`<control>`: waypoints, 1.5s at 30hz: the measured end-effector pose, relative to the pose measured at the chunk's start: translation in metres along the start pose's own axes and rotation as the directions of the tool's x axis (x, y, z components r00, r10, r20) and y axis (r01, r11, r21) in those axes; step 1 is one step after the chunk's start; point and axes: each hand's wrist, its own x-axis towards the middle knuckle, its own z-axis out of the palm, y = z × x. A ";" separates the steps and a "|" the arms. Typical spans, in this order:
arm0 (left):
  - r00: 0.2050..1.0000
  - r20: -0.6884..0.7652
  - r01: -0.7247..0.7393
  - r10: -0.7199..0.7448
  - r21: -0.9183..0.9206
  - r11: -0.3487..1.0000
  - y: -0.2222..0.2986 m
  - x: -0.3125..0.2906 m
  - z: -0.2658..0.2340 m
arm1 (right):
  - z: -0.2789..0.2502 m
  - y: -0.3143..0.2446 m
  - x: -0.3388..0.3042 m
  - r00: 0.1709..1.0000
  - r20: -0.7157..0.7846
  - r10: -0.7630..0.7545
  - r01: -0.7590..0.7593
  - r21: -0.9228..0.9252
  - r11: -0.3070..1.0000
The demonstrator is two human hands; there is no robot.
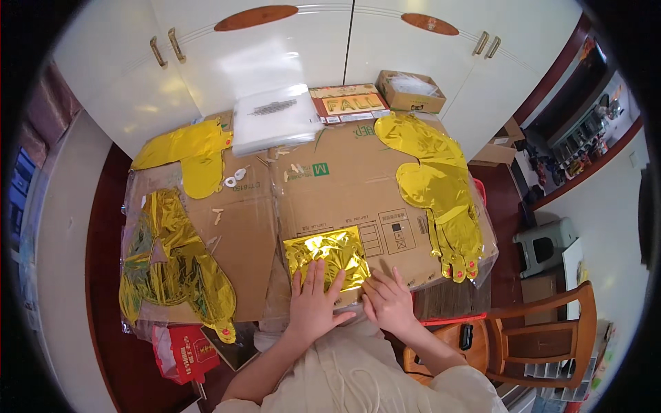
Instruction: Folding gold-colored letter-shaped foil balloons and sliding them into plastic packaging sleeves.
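A folded gold foil balloon [330, 242], creased into a shiny rectangle, lies on the cardboard near its front edge. My left hand [313, 303] presses flat on its lower left part, fingers spread. At the lower right corner of the same foil, my right hand [389, 297] is closed, fingers bent around the edge. To the left lies a flat gold foil balloon shaped like an A [180, 255]. Behind it is one shaped like an F [200, 165]. A stack of gold foil balloons [441, 179] with red-dotted tabs lies at the right.
Cardboard [330, 186] covers the table. At the back stand a stack of clear plastic bags [268, 124], a printed box [348, 103] and an open carton [413, 93]. White tape rings [235, 177] lie left of centre. A wooden chair [544, 330] stands at the right.
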 end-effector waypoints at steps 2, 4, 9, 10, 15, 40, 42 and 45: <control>1.000 -0.001 -0.009 0.009 0.007 1.000 -0.001 0.001 0.000 | -0.002 0.001 0.013 0.999 -0.027 -0.027 0.028 0.033 0.999; 1.000 0.005 -0.020 0.020 0.023 1.000 -0.002 0.001 0.003 | -0.002 -0.007 0.043 0.995 0.036 -0.088 0.084 0.097 0.992; 0.998 0.053 -0.018 0.019 -0.003 1.000 -0.002 0.000 0.001 | 0.030 0.003 0.059 0.960 0.250 -0.127 0.102 0.109 0.989; 0.999 0.028 -0.019 0.019 -0.023 1.000 -0.002 0.000 0.001 | 0.030 0.007 0.059 0.958 0.261 -0.118 0.093 0.106 0.990; 0.999 -0.007 -0.032 0.031 -0.049 0.998 -0.005 -0.003 0.005 | 0.025 0.009 0.060 0.946 0.299 -0.122 0.110 0.058 0.992; 0.999 0.020 -0.050 0.050 -0.021 0.999 -0.006 -0.004 0.010 | 0.046 0.014 0.127 0.838 0.315 -0.445 0.360 0.293 0.886; 0.997 -0.042 -0.059 0.058 -0.010 0.998 -0.006 -0.004 0.006 | 0.041 0.017 0.128 0.846 0.293 -0.445 0.363 0.294 0.884; 0.995 -0.079 -0.067 0.061 -0.068 0.995 -0.004 -0.006 -0.001 | 0.033 0.021 0.124 0.832 0.319 -0.455 0.409 0.204 0.890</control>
